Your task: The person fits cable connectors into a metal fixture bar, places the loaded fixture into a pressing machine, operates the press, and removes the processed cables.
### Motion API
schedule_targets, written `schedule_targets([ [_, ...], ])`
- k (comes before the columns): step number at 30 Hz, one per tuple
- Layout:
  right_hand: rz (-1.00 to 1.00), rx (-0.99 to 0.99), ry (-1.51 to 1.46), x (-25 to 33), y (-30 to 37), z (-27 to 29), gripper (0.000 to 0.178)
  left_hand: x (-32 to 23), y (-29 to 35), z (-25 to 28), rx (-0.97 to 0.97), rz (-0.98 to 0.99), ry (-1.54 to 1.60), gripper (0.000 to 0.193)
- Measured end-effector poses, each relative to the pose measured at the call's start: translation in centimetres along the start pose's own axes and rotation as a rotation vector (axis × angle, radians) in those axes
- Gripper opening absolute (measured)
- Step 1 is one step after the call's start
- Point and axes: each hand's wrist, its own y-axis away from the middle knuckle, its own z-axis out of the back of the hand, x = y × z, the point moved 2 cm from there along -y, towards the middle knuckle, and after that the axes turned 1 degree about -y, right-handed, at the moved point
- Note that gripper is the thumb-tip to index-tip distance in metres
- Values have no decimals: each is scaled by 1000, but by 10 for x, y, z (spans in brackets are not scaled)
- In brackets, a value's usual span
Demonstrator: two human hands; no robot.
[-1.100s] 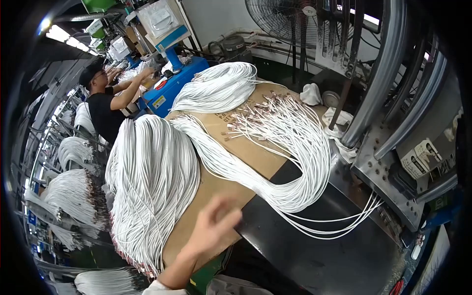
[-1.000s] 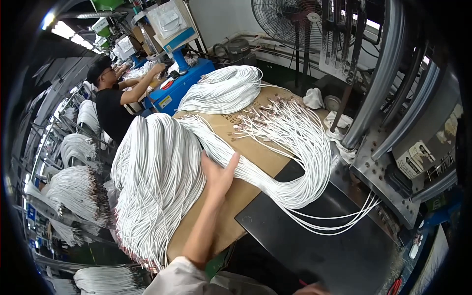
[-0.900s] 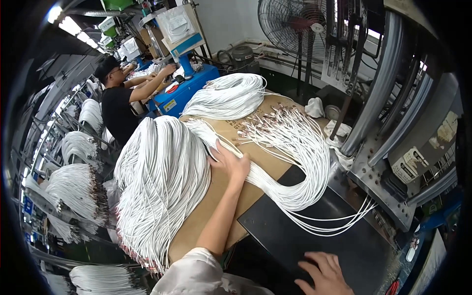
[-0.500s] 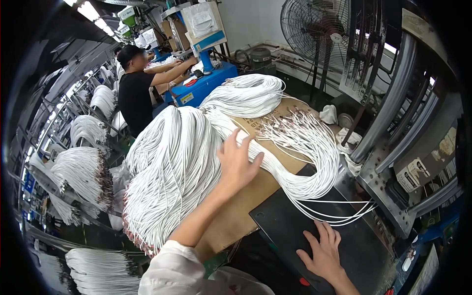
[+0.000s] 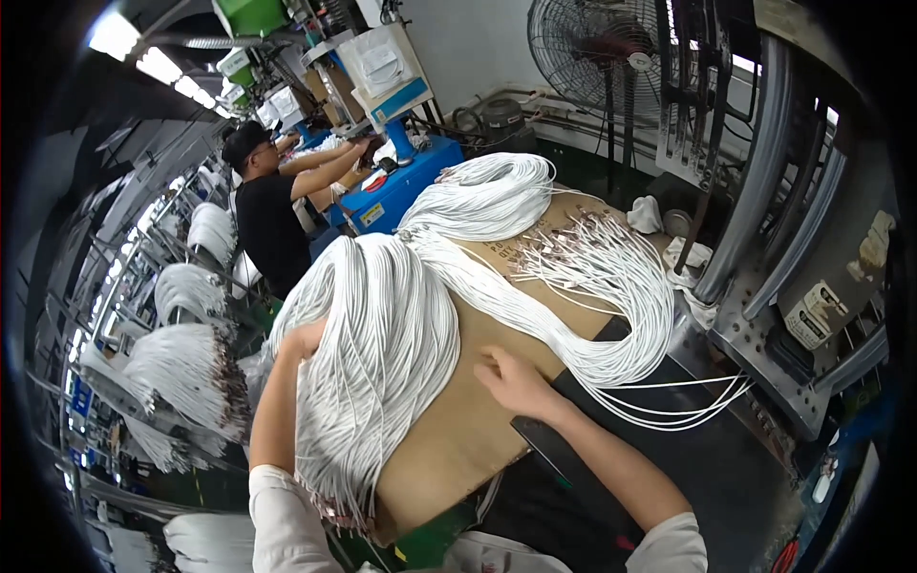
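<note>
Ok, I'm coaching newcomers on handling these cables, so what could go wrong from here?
Strands might tangle: the left hand is at the large cable bundle, its fingers hidden by the strands. That bundle's lower ends lie at the cardboard's edge, so some could slip off. A few stray cables trail toward the metal machine and may snag if pulled.

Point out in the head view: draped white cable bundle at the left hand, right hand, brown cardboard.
Draped white cable bundle (image 5: 387,334): head view, middle of its front strands.
Right hand (image 5: 516,382): head view, back of the hand.
Brown cardboard (image 5: 449,456): head view, bare near part.
</note>
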Motion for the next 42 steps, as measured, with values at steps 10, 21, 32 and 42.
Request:
schedule_targets([
  [10,-293,-3,-516,13,-69,-46,90,-54,-55,-24,182,62,-347,70],
  [21,-174,120,-523,2,-42,-45,100,22,-16,-17,119,-178,-79,66],
  [32,187,11,508,17,65,-15,63,-110,69,-7,-216,-92,386,63],
  [42,381,-82,820,8,104,28,51,-114,131,81,-313,-134,929,46],
])
